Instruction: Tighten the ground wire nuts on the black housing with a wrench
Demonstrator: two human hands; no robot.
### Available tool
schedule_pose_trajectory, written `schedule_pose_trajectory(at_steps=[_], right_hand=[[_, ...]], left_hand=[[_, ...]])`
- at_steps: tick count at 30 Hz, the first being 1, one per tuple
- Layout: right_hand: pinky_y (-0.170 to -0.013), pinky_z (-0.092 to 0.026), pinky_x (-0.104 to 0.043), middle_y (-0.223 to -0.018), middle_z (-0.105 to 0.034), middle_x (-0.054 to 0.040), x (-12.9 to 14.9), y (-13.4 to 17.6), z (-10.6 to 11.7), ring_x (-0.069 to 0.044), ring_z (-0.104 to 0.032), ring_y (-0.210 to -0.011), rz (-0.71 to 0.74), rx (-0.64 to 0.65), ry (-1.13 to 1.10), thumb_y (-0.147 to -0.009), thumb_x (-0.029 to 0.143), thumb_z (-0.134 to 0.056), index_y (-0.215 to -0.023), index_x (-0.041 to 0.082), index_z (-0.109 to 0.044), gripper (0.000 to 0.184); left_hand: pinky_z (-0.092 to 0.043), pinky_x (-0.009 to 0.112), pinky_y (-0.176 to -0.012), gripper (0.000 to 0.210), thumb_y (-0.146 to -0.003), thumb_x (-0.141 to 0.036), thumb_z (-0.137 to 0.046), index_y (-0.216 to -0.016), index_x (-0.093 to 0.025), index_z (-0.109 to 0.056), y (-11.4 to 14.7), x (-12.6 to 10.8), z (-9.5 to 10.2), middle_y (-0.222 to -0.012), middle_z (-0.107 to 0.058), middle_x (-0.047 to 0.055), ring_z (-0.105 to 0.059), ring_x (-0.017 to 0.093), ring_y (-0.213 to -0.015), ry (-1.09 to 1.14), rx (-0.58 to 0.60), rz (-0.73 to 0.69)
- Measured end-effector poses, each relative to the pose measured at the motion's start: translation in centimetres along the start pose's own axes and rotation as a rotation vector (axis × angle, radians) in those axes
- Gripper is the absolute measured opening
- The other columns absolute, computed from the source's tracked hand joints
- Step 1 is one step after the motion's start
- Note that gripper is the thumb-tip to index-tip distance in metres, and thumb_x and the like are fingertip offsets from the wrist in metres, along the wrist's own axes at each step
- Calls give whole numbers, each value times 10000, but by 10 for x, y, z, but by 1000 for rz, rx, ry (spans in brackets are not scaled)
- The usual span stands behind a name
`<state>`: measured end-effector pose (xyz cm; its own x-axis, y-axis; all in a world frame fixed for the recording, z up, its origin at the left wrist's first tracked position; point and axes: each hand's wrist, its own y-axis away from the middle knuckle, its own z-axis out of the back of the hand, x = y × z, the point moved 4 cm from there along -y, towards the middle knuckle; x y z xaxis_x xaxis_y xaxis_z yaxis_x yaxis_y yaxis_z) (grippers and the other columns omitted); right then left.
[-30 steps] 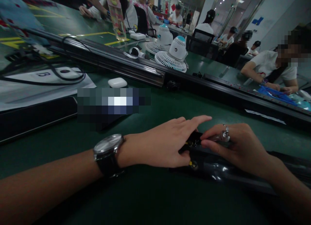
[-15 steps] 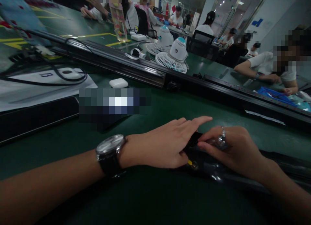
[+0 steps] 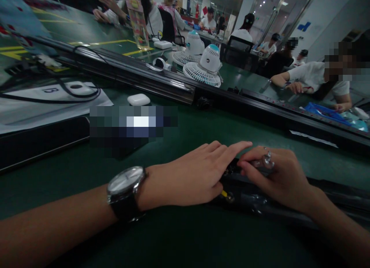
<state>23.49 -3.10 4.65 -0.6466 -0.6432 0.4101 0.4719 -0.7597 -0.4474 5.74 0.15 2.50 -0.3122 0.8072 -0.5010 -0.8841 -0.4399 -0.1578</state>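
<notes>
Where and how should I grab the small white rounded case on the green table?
I'd probably pinch the white case by its left and right ends, coming from above: it lies low, looks wider than deep, with a pixelated dark object close on its near side and green tabletop beside both ends.

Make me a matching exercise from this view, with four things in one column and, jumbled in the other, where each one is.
Column one
1. Wristwatch
2. Small dark piece
3. Nearer white fan
4. Silver ring

Column two
A. On the far side of the long black rail
B. On a finger of the right hand
C. Around the wrist of the left hand
D. In the gap between the two hands

Right pairs: 1-C, 2-D, 3-A, 4-B
</notes>
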Motion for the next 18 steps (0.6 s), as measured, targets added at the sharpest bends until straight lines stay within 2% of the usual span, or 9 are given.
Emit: schedule_pose_trajectory(at_steps=[4, 7, 11, 18], right_hand=[[-526, -452, -228, -693, -749, 32, 0, -3, 2, -98, -670, -538, -103, -31, 6, -928, 156, -669, -826, 194, -708, 116], [-505, -444, -222, -678, -752, 39, 1, -4, 4, -94, -670, -517, -155, -47, -4, -923, 186, -700, -825, 197, -722, 101], [-485, -422, -221, -667, -749, 42, 4, -4, 3, -87, -649, -485, -131, -55, 18, -909, 193, -726, -786, 196, -727, 122], [-495, -414, -234, -678, -760, 37, 5, 0, -5, -94, -643, -489, -77, -29, 41, -917, 215, -726, -838, 193, -733, 82]], left_hand=[[-386, 484, -1146, 886, -867, -157, -591, -1608, -248, -115, 2, -1, -4, -1552, -448, 120, -461, 288, -1392, 19, -65, 45], [-371, 507, -1166, 918, -850, -175, -613, -1609, -250, -103, 2, -2, -3, -1569, -418, 124, -442, 293, -1407, 45, -75, 48], [-343, 514, -1187, 950, -830, -195, -637, -1609, -235, -95, 2, -3, -1, -1583, -397, 125, -428, 301, -1416, 51, -46, 28], [-346, 497, -1182, 902, -846, -242, -650, -1600, -222, -156, 2, -4, 1, -1550, -427, 120, -435, 302, -1403, 61, -5, 48]])
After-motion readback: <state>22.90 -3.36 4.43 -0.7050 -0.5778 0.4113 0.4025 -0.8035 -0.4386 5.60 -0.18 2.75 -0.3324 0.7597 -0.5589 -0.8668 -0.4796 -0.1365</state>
